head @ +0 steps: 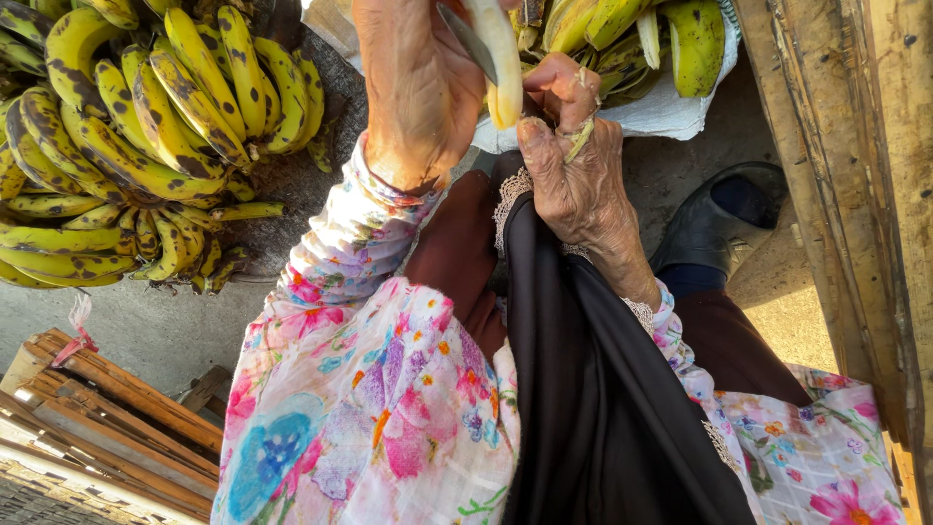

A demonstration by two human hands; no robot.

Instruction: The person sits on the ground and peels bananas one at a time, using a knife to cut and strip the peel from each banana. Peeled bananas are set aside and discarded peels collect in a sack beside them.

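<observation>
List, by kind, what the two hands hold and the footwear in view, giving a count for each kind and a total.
Peeled banana: 1, in the right hand
Knife: 1, in the left hand
Black boot: 1
Total: 3

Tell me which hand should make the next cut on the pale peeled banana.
Probably left: the left hand holds the grey knife blade against the pale peeled banana; the right hand steadies it.

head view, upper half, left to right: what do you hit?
Heap of spotted bananas → left hand → knife blade → peeled banana → right hand → white sack of green-yellow bananas → black boot → wooden boards.
</observation>
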